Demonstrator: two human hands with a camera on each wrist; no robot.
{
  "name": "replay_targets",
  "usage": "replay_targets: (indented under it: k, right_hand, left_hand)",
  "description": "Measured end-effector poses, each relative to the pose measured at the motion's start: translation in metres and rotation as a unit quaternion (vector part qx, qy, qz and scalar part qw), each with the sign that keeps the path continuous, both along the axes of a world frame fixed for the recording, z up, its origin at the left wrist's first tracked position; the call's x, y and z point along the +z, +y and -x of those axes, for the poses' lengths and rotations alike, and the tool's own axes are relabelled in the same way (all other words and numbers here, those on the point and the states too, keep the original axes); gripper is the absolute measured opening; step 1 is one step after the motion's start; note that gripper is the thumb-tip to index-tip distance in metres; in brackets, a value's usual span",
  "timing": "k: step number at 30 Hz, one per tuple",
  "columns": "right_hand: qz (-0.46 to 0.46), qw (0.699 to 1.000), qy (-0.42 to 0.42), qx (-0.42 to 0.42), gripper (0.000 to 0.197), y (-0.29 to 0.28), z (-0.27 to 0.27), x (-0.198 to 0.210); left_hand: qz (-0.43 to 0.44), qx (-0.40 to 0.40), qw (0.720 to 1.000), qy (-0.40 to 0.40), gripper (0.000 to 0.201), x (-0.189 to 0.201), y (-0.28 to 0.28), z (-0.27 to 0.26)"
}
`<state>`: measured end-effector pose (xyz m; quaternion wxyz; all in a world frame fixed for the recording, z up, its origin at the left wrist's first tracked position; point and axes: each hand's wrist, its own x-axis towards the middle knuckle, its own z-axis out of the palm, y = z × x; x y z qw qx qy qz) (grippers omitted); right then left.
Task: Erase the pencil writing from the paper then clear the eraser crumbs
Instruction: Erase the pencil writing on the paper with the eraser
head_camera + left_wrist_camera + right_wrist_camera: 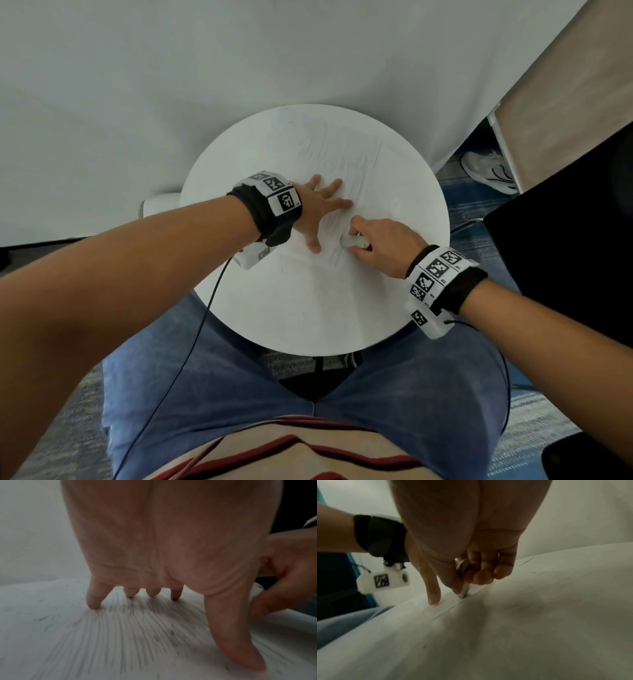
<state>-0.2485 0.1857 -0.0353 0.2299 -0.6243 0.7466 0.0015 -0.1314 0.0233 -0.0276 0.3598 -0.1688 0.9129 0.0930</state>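
Observation:
A white sheet of paper [346, 161] covered in grey pencil strokes [130, 631] lies on the round white table [308, 318]. My left hand [317, 209] presses flat on the paper with fingers spread, its fingertips [93, 604] touching the sheet. Just right of it, my right hand [373, 240] pinches a small white eraser [352, 241] between thumb and curled fingers. In the right wrist view the eraser [464, 589] stands on edge with its lower tip against the paper. A few dark crumbs [172, 632] lie among the strokes.
A white wall rises behind the table. A black panel [561, 260] stands at the right, a white shoe [489, 171] on the blue carpet beyond it. My legs in blue jeans [239, 394] sit under the table's near edge. A black cable [195, 342] hangs from my left wrist.

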Motion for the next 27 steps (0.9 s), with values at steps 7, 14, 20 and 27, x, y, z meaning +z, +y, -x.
replay_targets:
  k: [7,14,20,27]
  right_hand:
    - [0.007,1.0,0.004,0.024,0.031,0.004,-0.013,0.003]
    - [0.026,0.999,0.036,0.007,0.031,0.002,-0.002,0.005]
    - [-0.018,0.993,0.034,0.108,0.033,0.017,-0.026,0.001]
    - [-0.018,0.993,0.025,0.114,0.034,0.023,-0.041,0.002]
  left_hand:
    - [-0.002,-0.001,1.0,0.013,0.126,-0.006,0.003,-0.001]
    - [-0.004,-0.014,1.0,0.018,0.126,-0.009,0.003,-0.002]
    - [0.002,-0.034,0.999,0.013,0.127,-0.008,0.004,-0.002]
    - [-0.007,-0.027,1.0,0.008,0.126,-0.005,0.003,-0.002]
